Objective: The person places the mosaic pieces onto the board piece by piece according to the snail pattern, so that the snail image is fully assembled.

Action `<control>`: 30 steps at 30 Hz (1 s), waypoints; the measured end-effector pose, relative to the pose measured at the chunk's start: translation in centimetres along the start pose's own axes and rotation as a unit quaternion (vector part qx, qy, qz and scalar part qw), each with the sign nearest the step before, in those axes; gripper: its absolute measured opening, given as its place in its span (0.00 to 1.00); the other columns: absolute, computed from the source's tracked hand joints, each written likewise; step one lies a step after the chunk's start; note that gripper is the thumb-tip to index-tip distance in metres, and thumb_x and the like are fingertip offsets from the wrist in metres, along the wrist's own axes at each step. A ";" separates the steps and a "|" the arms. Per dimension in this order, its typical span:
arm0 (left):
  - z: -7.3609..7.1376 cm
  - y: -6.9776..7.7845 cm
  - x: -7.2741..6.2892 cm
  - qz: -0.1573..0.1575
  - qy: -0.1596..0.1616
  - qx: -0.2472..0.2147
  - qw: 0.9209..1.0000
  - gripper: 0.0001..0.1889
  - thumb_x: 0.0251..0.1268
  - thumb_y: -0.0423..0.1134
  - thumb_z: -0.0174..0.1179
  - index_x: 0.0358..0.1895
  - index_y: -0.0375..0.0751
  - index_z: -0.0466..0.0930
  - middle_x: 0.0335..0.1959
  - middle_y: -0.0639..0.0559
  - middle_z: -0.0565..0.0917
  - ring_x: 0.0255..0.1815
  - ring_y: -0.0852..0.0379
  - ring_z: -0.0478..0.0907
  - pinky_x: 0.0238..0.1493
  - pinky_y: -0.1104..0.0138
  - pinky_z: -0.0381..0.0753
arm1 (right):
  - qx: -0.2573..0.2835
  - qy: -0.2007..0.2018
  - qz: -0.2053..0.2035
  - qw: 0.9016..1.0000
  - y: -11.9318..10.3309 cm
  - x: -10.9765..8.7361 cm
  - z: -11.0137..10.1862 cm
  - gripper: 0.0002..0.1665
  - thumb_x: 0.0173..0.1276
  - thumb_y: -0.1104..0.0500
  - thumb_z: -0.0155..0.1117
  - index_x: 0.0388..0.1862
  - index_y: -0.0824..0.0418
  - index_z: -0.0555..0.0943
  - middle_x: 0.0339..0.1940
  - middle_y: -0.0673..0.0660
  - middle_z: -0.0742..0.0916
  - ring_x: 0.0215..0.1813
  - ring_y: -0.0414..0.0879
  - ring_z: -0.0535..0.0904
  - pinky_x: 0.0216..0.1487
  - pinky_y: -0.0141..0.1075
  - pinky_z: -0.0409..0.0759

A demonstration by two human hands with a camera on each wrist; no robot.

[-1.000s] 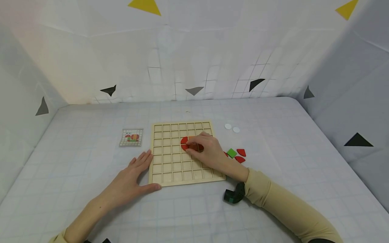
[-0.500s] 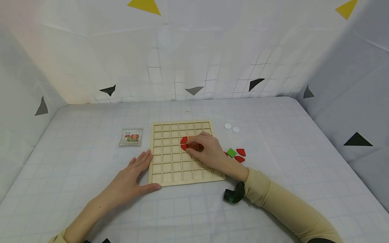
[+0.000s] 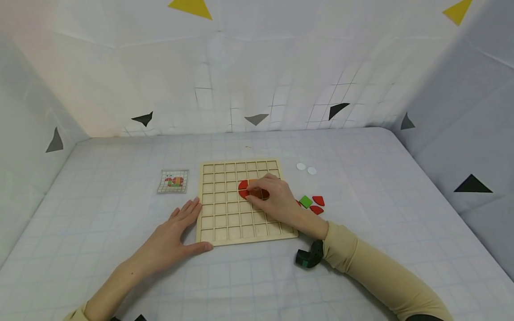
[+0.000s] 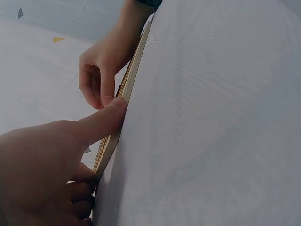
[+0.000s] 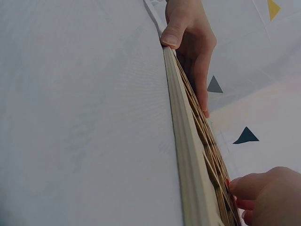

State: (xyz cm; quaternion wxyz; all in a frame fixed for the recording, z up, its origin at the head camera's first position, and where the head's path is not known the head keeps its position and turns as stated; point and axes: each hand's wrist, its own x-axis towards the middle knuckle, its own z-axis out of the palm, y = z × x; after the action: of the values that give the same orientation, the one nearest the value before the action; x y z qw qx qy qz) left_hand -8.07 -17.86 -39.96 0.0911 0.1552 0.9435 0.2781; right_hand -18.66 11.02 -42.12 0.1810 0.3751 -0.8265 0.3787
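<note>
A wooden grid board [image 3: 221,223] lies mid-table, with red quarter-circle tiles [image 3: 242,193] and an orange tile [image 3: 252,181] set in its cells. My left hand [image 3: 170,240] rests at the board's left side, fingers extended along the edge and thumb at the front-left corner. Over the board's middle, my right hand [image 3: 277,200] pinches a red tile with thumb and forefinger; the hand hides part of the tiles beneath it. In the right wrist view, red [image 5: 229,182] shows right at the fingertips, close on the grid. The left wrist view has both hands along the board's edge.
Right of the board lie a green square tile [image 3: 305,202] and several red quarter-circle tiles [image 3: 318,200]. Two white discs [image 3: 306,168] sit farther back. A small picture card [image 3: 173,181] with a red, green and orange figure lies left of the board.
</note>
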 end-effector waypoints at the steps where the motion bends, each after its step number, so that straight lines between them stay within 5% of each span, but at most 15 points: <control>1: 0.0 0.0 0.0 0.000 0.000 0.000 1.000 0.57 0.53 0.71 0.65 0.80 0.43 0.52 0.82 0.52 0.50 0.82 0.45 0.46 0.80 0.43 0.49 | 0.006 0.006 -0.003 1.000 0.0 0.1 -0.2 0.11 0.57 0.62 0.78 0.40 0.61 0.88 0.35 0.53 0.90 0.37 0.45 0.80 0.32 0.37 0.81; 6: 0.2 0.0 0.2 0.001 -0.001 -0.004 1.000 0.57 0.52 0.70 0.66 0.80 0.43 0.52 0.83 0.52 0.49 0.83 0.47 0.45 0.81 0.44 0.48 | 0.048 0.041 -0.003 0.998 -0.1 0.9 -2.3 0.13 0.56 0.62 0.79 0.41 0.62 0.88 0.35 0.54 0.90 0.39 0.49 0.82 0.39 0.46 0.84; 11: 0.2 0.0 0.3 0.005 0.001 0.001 1.000 0.58 0.52 0.70 0.66 0.80 0.42 0.52 0.83 0.51 0.50 0.83 0.46 0.46 0.81 0.44 0.48 | 0.058 0.028 0.056 0.996 0.9 0.8 -5.6 0.10 0.61 0.62 0.75 0.43 0.57 0.88 0.38 0.51 0.90 0.43 0.45 0.82 0.44 0.48 0.82; 21: 0.1 -0.1 0.0 0.001 0.006 0.009 1.000 0.58 0.52 0.72 0.65 0.80 0.43 0.52 0.83 0.52 0.50 0.83 0.46 0.46 0.81 0.45 0.48 | 0.000 -0.011 0.158 0.987 3.3 -3.3 -10.2 0.10 0.64 0.57 0.74 0.45 0.51 0.88 0.39 0.46 0.89 0.45 0.44 0.80 0.49 0.48 0.79; 30: 0.1 0.0 0.0 -0.005 0.003 0.008 1.000 0.57 0.52 0.72 0.65 0.80 0.45 0.52 0.83 0.52 0.50 0.82 0.45 0.46 0.80 0.44 0.48 | -0.009 -0.019 0.185 0.982 4.6 -6.3 -11.3 0.11 0.64 0.57 0.74 0.45 0.47 0.88 0.38 0.42 0.88 0.44 0.40 0.79 0.47 0.39 0.77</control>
State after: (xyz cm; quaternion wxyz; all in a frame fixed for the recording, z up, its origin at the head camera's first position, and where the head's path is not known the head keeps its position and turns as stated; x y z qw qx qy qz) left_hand -8.07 -17.76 -40.04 0.0888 0.1506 0.9466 0.2708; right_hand -17.89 24.69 -40.71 0.0953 0.2211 -0.8882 0.3913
